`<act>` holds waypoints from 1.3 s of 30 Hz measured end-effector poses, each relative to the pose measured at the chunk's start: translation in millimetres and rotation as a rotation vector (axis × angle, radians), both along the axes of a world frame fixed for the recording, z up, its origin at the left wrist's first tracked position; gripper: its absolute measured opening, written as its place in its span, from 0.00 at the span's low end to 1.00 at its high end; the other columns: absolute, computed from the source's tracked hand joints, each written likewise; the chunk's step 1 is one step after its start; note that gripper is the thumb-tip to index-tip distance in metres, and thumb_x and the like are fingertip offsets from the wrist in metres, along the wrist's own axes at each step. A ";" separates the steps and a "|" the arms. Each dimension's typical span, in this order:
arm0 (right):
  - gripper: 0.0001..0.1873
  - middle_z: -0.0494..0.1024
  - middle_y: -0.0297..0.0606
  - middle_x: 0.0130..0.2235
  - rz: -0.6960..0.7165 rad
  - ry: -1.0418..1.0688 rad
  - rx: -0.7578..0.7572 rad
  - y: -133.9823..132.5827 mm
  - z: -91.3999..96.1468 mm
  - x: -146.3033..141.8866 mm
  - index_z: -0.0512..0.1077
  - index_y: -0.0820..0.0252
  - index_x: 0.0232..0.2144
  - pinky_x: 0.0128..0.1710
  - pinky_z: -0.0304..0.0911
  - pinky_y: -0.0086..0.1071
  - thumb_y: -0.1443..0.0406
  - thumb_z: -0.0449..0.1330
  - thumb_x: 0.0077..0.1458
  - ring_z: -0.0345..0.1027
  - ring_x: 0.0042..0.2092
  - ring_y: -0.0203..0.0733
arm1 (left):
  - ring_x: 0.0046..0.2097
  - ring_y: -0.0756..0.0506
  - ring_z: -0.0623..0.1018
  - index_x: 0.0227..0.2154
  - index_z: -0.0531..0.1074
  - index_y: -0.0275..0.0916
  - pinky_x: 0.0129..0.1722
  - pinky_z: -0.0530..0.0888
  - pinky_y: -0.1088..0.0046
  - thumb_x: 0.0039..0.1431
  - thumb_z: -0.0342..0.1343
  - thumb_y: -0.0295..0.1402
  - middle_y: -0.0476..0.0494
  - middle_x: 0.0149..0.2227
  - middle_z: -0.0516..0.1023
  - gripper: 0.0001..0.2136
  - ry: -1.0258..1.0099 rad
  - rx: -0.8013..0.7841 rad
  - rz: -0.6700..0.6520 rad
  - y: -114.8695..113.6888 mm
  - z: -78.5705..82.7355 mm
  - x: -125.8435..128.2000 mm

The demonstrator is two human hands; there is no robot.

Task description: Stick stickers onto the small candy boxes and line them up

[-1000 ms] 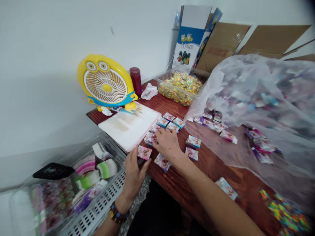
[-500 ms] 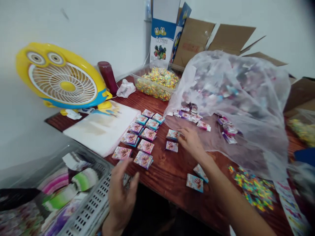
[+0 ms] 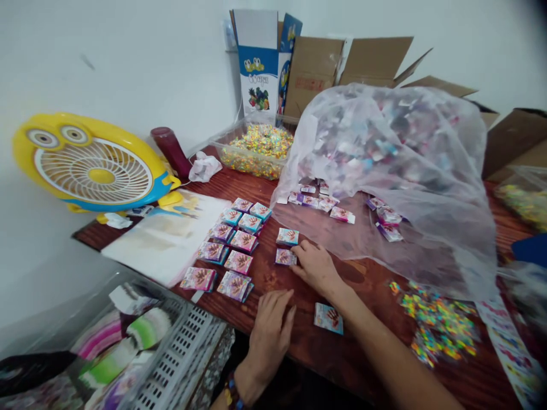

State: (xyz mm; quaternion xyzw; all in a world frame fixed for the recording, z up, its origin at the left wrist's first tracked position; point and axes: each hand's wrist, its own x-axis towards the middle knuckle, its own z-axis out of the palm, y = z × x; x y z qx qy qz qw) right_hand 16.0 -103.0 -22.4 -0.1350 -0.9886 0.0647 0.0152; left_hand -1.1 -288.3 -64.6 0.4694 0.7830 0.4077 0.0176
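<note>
Brown tabletop (image 3: 273, 273) lies under the left hand (image 3: 270, 329), with fingers loosely extended and holding nothing. At that hand's three o'clock sits a blue box (image 3: 327, 316). Towards one o'clock, the right hand (image 3: 317, 267) has fingertips at a purple box (image 3: 284, 257); I cannot tell whether they grip it. Box stacks (image 3: 239, 262) stand around eleven, a clear tub (image 3: 252, 165) beyond at twelve.

1. Passage: a bare strip of table (image 3: 265, 260) runs between the box rows (image 3: 238, 261) and the box pair (image 3: 288, 236).
2. Near end of strip: the left hand (image 3: 271, 327) obstructs entry.
3. Rear right obstacle: the bag (image 3: 384, 142) bulges beyond the right hand (image 3: 319, 272).
4. Rear left obstacles: fan (image 3: 101, 175) and bottle (image 3: 171, 152).
</note>
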 end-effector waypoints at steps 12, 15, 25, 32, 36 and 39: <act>0.14 0.71 0.41 0.43 -0.189 0.140 -0.142 38.5 23.7 -24.5 0.66 0.60 0.41 0.43 0.54 0.38 0.60 0.57 0.53 0.65 0.44 0.47 | 0.40 0.44 0.76 0.50 0.65 0.38 0.46 0.72 0.60 0.59 0.50 0.23 0.42 0.39 0.77 0.16 0.160 0.017 0.025 2.6 -3.7 2.7; 0.14 0.71 0.43 0.44 -0.155 0.060 -0.101 45.0 26.1 -37.4 0.67 0.60 0.42 0.44 0.53 0.39 0.60 0.57 0.53 0.65 0.45 0.48 | 0.40 0.45 0.76 0.50 0.65 0.38 0.45 0.72 0.61 0.59 0.49 0.22 0.42 0.39 0.77 0.16 0.155 0.035 0.028 2.5 -3.6 2.8; 0.18 0.73 0.40 0.36 -0.442 0.220 -0.884 41.4 0.4 -10.0 0.63 0.62 0.47 0.34 0.65 0.37 0.61 0.55 0.55 0.71 0.32 0.41 | 0.39 0.45 0.77 0.51 0.64 0.39 0.45 0.73 0.61 0.59 0.49 0.21 0.42 0.38 0.78 0.18 0.151 0.056 0.016 1.8 -4.2 2.6; 0.15 0.70 0.35 0.35 -0.510 0.232 -1.470 16.3 -17.9 -27.8 0.65 0.59 0.44 0.31 0.70 0.28 0.69 0.53 0.52 0.72 0.34 0.35 | 0.39 0.45 0.77 0.50 0.65 0.38 0.44 0.73 0.62 0.58 0.50 0.21 0.42 0.38 0.78 0.17 0.209 0.084 0.029 1.1 -7.9 2.1; 0.14 0.72 0.37 0.34 -0.490 0.266 -1.442 14.1 -18.3 -49.6 0.66 0.60 0.43 0.32 0.71 0.29 0.70 0.52 0.52 0.72 0.34 0.35 | 0.39 0.45 0.77 0.50 0.65 0.38 0.44 0.73 0.62 0.59 0.49 0.22 0.42 0.38 0.78 0.16 0.216 0.071 0.027 -0.4 -7.2 0.8; 0.16 0.73 0.38 0.35 -0.492 0.290 -1.386 23.9 -18.5 -42.0 0.67 0.60 0.45 0.31 0.71 0.33 0.70 0.53 0.52 0.72 0.34 0.38 | 0.39 0.46 0.76 0.50 0.65 0.38 0.44 0.72 0.63 0.59 0.50 0.22 0.42 0.38 0.78 0.16 0.196 0.085 0.006 -0.8 -6.6 -0.9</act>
